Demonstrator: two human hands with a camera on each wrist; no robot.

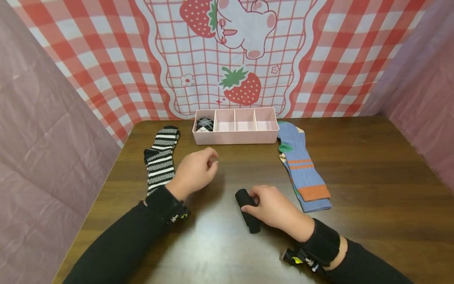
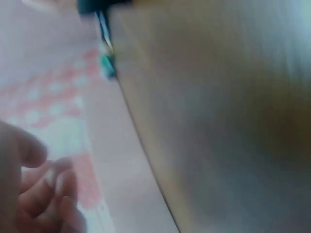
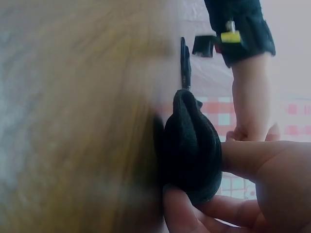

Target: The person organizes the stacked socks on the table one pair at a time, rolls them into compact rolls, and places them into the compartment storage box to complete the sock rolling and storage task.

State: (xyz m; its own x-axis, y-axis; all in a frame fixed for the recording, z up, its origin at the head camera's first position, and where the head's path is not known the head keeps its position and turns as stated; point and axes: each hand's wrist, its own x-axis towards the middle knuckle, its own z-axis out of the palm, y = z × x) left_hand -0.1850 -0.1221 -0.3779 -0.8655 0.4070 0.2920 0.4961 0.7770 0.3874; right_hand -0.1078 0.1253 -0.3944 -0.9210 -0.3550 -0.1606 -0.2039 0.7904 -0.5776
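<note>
One-handed pinch leaves the black fabric roll (image 1: 251, 221) open to slackening

In the head view, the right hand (image 1: 274, 205) pinches the roll between thumb and fingers over the table (image 1: 220, 252), in front of the pink divided box (image 1: 234, 138). The roll's near end juts free, so a lopsided squeeze could let its layers slide or uncoil. The left hand (image 1: 196, 169) hangs loosely curled, gripping nothing; its cuff overlaps the striped socks (image 1: 160, 157) from this angle, so a low sweep might drag them. The blue socks (image 1: 301, 157) lie beside the right hand, where a careless forearm could ruffle them.

The left wrist view is blurred, but shows nothing between the fingers.

The right wrist view shows the roll's open folds by the tabletop; whether they touch, I cannot tell. Scraping there could loosen them.
</note>
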